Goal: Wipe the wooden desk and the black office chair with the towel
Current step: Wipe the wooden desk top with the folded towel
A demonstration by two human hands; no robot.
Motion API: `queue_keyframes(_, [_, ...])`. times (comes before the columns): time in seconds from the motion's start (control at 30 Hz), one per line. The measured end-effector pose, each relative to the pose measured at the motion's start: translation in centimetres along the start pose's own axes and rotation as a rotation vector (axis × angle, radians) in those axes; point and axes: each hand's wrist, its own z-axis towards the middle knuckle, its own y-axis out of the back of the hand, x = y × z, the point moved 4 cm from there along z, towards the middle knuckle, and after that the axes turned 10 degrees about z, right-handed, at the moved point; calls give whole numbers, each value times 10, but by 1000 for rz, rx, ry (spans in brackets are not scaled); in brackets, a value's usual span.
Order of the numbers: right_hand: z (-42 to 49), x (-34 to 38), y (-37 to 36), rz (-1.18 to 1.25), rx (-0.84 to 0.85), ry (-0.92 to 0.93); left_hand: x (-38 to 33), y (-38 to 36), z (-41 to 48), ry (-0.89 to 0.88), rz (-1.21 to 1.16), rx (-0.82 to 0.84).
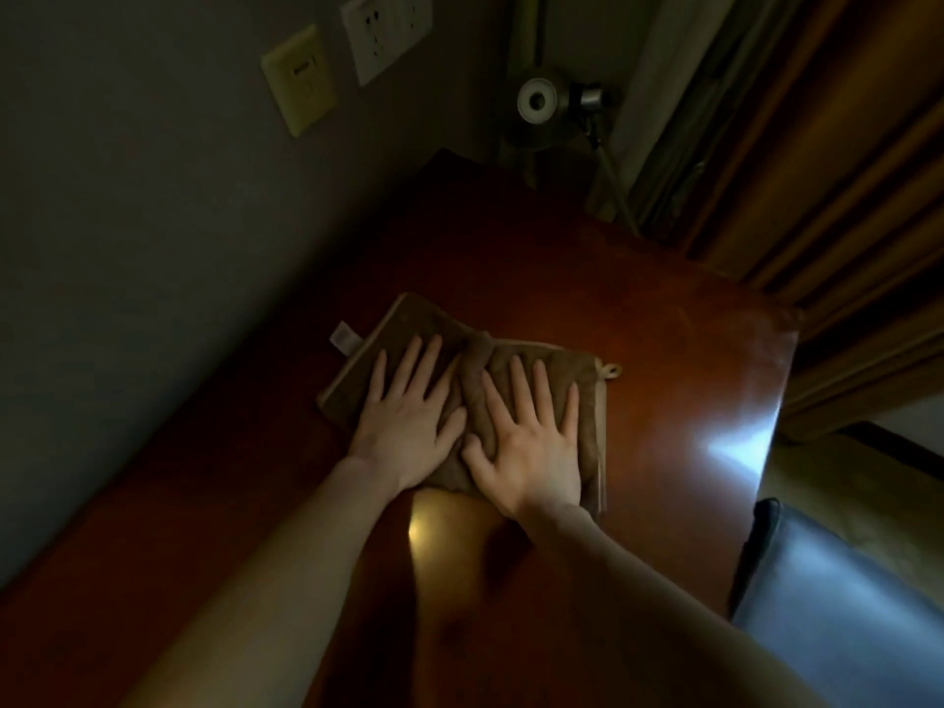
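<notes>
Flat on towel (437,324) atop desk (638,324): left hand (403,421) and right hand (531,447) (fingers (518,380) straight, no grip)

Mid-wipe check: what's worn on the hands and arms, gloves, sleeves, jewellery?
Nothing worn shows. The left hand and right hand are ungloved, with no ring, watch or band visible in the dim light. The left forearm and right forearm are uncovered to the frame edge; no sleeve shows.
</notes>
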Motion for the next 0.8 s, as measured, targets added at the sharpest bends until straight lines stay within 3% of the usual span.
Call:
queue_keyframes(0.43, [-175,-14,-3,64,-5,-119,-88,-9,-137,-95,-37,3])
queue_keyframes(0.8, [-137,-68,20,-5,-45,-130,-119,0,-68,-86,-22,-57])
